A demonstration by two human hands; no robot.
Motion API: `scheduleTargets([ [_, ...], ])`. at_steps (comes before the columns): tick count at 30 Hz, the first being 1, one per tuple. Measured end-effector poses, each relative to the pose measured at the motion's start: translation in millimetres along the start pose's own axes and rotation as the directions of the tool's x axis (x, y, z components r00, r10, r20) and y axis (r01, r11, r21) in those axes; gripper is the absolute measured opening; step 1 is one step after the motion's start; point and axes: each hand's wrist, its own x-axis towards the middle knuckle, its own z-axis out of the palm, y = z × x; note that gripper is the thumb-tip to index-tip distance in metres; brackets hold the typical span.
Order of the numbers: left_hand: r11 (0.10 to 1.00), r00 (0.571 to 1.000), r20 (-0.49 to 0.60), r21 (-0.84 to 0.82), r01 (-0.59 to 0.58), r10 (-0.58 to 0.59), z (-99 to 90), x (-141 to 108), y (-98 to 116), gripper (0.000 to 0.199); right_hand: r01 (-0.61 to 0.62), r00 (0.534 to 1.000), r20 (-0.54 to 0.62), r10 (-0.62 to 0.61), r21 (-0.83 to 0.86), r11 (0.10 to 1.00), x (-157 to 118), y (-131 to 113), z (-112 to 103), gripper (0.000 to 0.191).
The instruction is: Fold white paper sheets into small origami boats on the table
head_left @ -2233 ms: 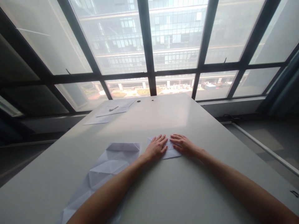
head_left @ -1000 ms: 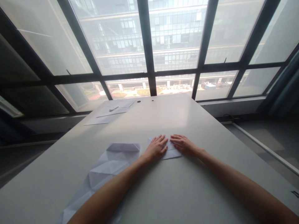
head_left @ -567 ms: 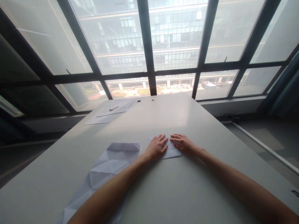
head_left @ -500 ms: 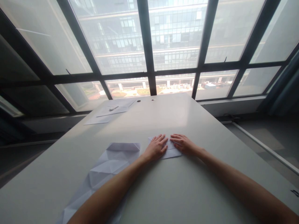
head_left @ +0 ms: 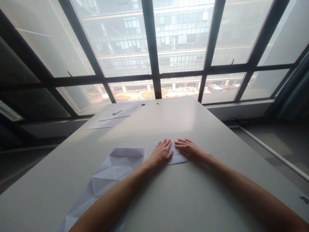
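White paper (head_left: 178,159), folded small with a line running across its top, lies flat and partly covered just below and right of the frame's centre

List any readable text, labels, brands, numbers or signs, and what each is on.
Nothing legible to quote.
Dark mark on the table, right edge of view: too blurred to read.
Folded paper under the hands, creased sheet, far papers: no text discernible.
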Motion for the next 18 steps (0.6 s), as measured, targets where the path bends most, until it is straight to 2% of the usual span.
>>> scheduleTargets([
  [11,1.000,0.999,-0.008,-0.005,-0.031,0.031,0.2,-1.0,-2.3,0.060,0.086,0.996,0.009,-0.087,0.039,0.995,-1.1,-7.2,-4.6,0.036],
  [18,0.999,0.999,0.003,-0.005,-0.037,0.037,-0.5,-0.7,-2.6,0.059,0.060,0.997,0.052,-0.064,0.061,0.996,0.2,-10.1,-9.9,0.036],
])
